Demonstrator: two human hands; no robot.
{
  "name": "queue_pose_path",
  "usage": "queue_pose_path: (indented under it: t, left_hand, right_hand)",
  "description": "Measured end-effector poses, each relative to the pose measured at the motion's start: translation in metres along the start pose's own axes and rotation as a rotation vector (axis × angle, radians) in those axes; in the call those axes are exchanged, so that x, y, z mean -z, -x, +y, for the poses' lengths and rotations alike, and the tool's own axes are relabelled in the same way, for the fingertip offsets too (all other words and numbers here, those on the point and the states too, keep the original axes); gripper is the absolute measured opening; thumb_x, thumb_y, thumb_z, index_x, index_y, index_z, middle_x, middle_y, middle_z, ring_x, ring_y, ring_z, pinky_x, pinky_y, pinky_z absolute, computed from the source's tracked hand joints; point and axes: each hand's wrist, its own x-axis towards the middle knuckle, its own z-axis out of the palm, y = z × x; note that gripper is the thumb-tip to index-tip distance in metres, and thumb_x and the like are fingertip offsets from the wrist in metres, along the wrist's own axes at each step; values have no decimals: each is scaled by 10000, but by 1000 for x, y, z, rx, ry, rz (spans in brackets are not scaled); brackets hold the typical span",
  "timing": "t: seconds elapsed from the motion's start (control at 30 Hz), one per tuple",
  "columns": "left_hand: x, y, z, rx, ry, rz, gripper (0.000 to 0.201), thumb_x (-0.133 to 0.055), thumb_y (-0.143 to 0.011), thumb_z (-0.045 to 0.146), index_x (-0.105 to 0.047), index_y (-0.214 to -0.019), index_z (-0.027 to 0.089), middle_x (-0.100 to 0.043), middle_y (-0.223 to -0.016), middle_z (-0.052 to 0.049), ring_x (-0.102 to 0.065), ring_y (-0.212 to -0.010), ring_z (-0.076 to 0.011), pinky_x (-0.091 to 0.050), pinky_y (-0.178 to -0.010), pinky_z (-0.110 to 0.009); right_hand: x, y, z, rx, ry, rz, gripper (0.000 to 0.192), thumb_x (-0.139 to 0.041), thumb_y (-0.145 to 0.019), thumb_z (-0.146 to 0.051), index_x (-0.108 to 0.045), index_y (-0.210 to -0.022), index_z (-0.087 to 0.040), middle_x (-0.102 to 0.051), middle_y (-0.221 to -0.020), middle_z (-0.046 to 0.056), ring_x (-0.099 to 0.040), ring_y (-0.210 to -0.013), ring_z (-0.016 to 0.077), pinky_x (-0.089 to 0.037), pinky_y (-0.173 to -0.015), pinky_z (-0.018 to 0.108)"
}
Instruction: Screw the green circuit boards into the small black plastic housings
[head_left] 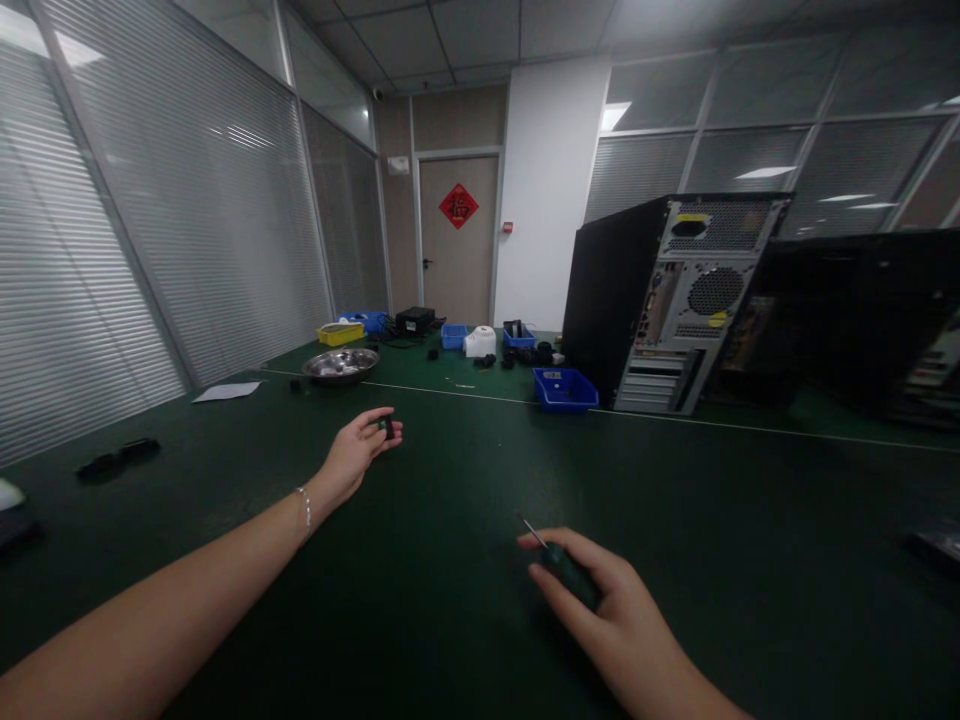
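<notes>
My right hand (607,600) is wrapped round the dark green handle of a screwdriver (564,574). Its thin metal shaft points up and to the left, away from me. Farther out on the green table (450,480), my left hand (361,445) has its fingers closed on a small dark part with a bit of green (386,427). The fingers cover much of that part, and its exact kind is too small to make out. A wide gap lies between the two hands.
A metal bowl (341,366) with small things in it stands beyond my left hand. Past it is a yellow bin (340,333). A blue bin (565,390) sits beside a black computer case (622,300) at right. Dark glasses (118,458) and paper (229,391) lie left.
</notes>
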Motion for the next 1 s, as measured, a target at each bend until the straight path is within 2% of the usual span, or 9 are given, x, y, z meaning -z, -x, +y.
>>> queue_pose_path:
  t: [0.17,0.3,0.4,0.5,0.63,0.77,0.87,1.0]
  left_hand:
    - [-1,3,2,-19,-42,-21,331,-511,-818,-47,-626,-1091,102,-720,-877,-104,-696,-812,-171,-580,-734,-273]
    - [-3,8,6,-26,-81,-91,333,-545,-821,6,-596,-1136,104,-721,-903,-110,-689,-828,-181,-564,-741,-290]
    - [-10,18,7,-8,-116,-213,396,-610,-810,77,-558,-1201,118,-723,-948,-125,-679,-852,-212,-552,-749,-336]
    - [-27,37,4,23,-147,-363,370,-647,-799,134,-600,-1166,127,-709,-1045,-150,-667,-876,-230,-536,-762,-354]
    - [-51,70,0,73,-194,-581,356,-637,-827,200,-635,-1179,144,-687,-1073,-133,-644,-879,-218,-517,-746,-329]
    - [-64,94,1,143,-128,-747,399,-650,-827,219,-608,-1222,187,-664,-1106,-102,-620,-909,-188,-495,-747,-290]
    - [-67,98,3,158,-145,-779,434,-685,-795,194,-609,-1221,214,-642,-1151,-92,-611,-917,-179,-487,-756,-287]
    - [-67,97,3,65,-247,-716,359,-676,-799,223,-659,-1157,208,-631,-1127,-86,-594,-864,-171,-487,-717,-284]
  right_hand:
    - [1,-1,-3,7,-9,-5,248,-573,-892,-317,-689,-1080,-205,-723,-1038,55,-659,-993,251,-503,-875,349]
    - [1,-1,-5,11,-17,-2,248,-579,-887,-315,-700,-1075,-209,-732,-1046,60,-659,-1004,264,-510,-876,359]
    - [0,-1,-4,23,-25,-3,242,-590,-885,-302,-694,-1084,-211,-725,-1076,62,-650,-1032,259,-500,-905,360]
    - [-1,-1,-3,30,-28,-8,236,-609,-877,-293,-685,-1089,-221,-722,-1050,52,-652,-1020,249,-505,-897,348]
    - [0,0,-6,44,-65,-43,252,-592,-893,-282,-651,-1130,-223,-702,-1042,41,-649,-993,225,-505,-872,317]
    - [1,1,-7,15,-101,-37,325,-573,-891,-238,-571,-1214,-207,-664,-1062,48,-630,-1002,224,-491,-888,332]
    - [0,1,-5,-8,-95,-33,330,-545,-900,-221,-534,-1229,-206,-656,-1016,45,-636,-955,227,-507,-835,341]
    - [-1,0,-2,9,-94,-35,277,-542,-913,-235,-558,-1189,-230,-667,-987,31,-648,-919,221,-518,-801,333]
